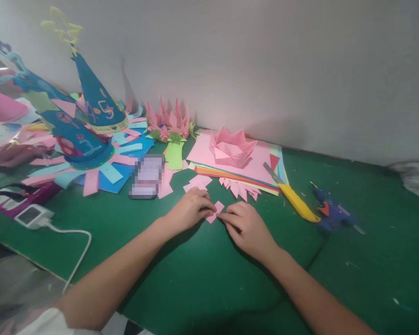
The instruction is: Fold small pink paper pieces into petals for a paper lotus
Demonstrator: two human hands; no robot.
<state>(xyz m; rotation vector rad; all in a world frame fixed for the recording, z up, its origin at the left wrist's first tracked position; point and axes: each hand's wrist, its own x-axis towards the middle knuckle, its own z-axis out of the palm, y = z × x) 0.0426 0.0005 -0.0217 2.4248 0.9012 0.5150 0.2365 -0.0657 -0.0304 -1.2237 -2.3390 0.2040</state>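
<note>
A small piece of pink paper [219, 206] lies on the green table between my two hands. My left hand [192, 207] has its fingers closed together on the paper's left edge. From the right, my right hand [245, 226] touches the same piece with its fingertips, the index finger stretched toward the middle. Just beyond my hands are loose pink paper pieces [198, 182] and a fan of folded pink points [240, 188]. Behind them a folded pink paper flower [232, 148] sits on a stack of coloured sheets [199, 150].
A yellow utility knife [298, 202] leans its blade near the stack, and a blue glue gun [335, 211] lies right of it. To the left are a phone [147, 177], a pink paper crown [169, 122], blue cone hats [96, 95], and a white charger [34, 217] with its cable.
</note>
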